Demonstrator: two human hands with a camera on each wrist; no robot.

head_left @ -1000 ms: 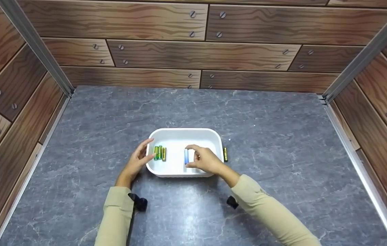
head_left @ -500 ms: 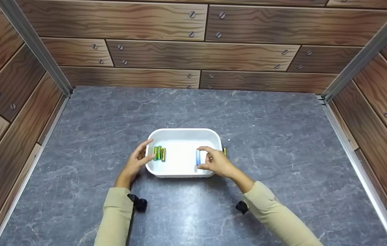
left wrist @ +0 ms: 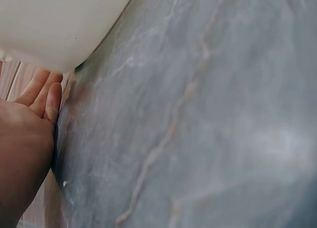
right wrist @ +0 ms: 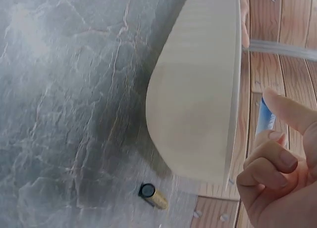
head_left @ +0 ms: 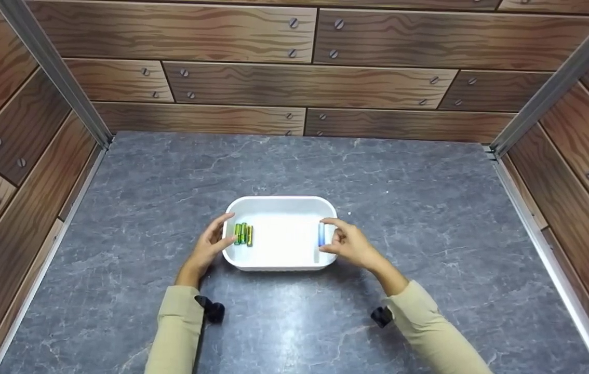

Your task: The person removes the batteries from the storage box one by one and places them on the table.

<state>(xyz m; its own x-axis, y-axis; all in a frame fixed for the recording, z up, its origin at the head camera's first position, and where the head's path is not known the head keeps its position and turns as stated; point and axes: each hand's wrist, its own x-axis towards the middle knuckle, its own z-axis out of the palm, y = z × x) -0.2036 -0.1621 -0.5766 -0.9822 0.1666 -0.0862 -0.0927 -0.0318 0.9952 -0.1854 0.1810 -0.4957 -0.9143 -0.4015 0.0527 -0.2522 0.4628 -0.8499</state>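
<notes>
Pinching smooth blue-white cylinder (head_left: 321, 235): right hand (head_left: 352, 245); left hand (head_left: 208, 246) spread wide at rounded white plastic tub (head_left: 284, 267).

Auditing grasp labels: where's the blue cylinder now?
In the head view, the blue cylinder is pinched in the right hand, above the white tub's right end.

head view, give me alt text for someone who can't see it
A right hand pinches a small blue-and-white cylinder upright in the frame over the right end of a white tub, with the left hand at its left rim. Three green-and-gold batteries lie side by side inside, near the left hand.
</notes>
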